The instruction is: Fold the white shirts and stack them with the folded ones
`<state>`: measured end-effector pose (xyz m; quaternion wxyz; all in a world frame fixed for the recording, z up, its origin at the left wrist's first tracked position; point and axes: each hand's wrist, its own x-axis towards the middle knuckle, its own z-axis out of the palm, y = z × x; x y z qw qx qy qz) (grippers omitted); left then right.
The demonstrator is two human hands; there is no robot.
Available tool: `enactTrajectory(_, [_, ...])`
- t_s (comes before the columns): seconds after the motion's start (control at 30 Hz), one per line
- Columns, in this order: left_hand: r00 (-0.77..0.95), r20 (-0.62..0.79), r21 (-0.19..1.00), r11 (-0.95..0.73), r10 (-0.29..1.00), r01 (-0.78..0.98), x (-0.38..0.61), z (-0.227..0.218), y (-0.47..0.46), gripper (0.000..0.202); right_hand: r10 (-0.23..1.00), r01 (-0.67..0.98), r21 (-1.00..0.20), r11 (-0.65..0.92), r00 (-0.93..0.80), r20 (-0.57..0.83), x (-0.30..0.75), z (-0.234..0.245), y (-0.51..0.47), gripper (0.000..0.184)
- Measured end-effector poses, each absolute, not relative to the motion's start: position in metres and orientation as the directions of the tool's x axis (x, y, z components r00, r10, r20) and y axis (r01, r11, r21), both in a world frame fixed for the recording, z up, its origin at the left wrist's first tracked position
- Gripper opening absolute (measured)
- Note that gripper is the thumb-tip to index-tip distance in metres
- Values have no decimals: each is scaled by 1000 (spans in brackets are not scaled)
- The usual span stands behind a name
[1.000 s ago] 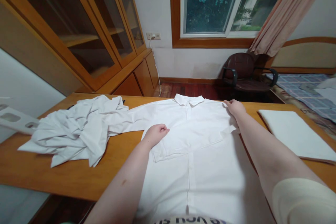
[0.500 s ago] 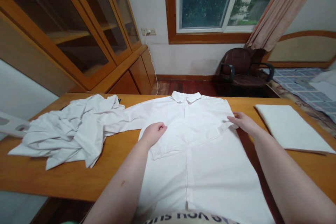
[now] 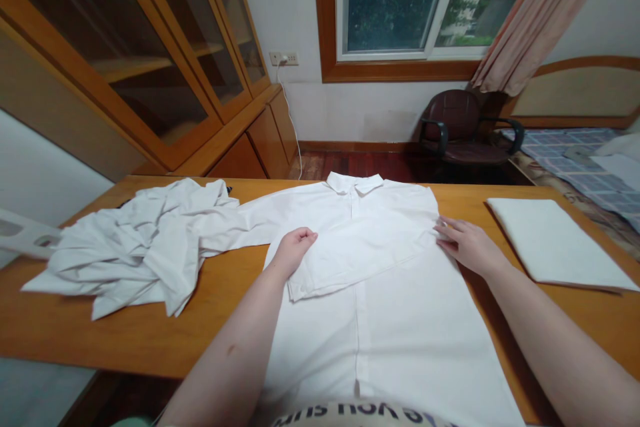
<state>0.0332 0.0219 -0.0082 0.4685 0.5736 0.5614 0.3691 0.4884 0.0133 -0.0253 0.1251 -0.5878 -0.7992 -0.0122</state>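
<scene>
A white shirt [image 3: 395,320] lies spread on the worktop [image 3: 135,340], one sleeve [image 3: 360,253] folded across; the left hand [image 3: 296,250] is curled closed on that sleeve, the right hand [image 3: 470,245] touches its outer fold with half-bent fingers, grip unclear. The other sleeve [image 3: 250,223] runs against a crumpled white heap [image 3: 135,247], crowding that side. A flat white rectangle [image 3: 560,240] lies right, apart, with a chair [image 3: 457,127] beyond.

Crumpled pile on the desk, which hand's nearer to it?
Left. The left hand is right of the pile, at the folded sleeve; the right hand is farther off, at the opposite edge of the shirt.
</scene>
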Motion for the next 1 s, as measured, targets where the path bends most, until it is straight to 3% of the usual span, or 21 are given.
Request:
enactTrajectory(0.2, [99, -171, 977, 156, 980, 142, 38, -6, 21, 30, 941, 956, -51, 290, -275, 197, 486, -24, 12, 45])
enactTrajectory(0.4, [34, -226, 974, 225, 973, 24, 38, -7, 23, 34, 970, 985, -171, 24, 19, 243, 472, -34, 10, 51])
enactTrajectory(0.53, [28, -240, 969, 241, 970, -47, 38, -6, 23, 34, 963, 993, -105, -52, 78, 257, 465, -32, 11, 45])
enactTrajectory(0.67, [74, -192, 981, 192, 979, -2, 36, 1, 21, 32, 930, 999, -35, 31, -16, 367, 465, -26, 12, 25])
enactTrajectory(0.83, [111, -159, 985, 150, 981, 86, 14, 26, 11, 32, 828, 962, -2, 273, -235, 510, 470, -24, 8, 24])
enactTrajectory(0.93, [183, -250, 928, 181, 951, 325, -5, 37, 6, 31, 811, 904, -34, 425, -364, 458, 470, -27, 5, 27])
enactTrajectory(1.0, [215, -340, 823, 179, 915, 539, -12, 38, 5, 28, 831, 880, -81, 468, -406, 381, 469, -27, 4, 30])
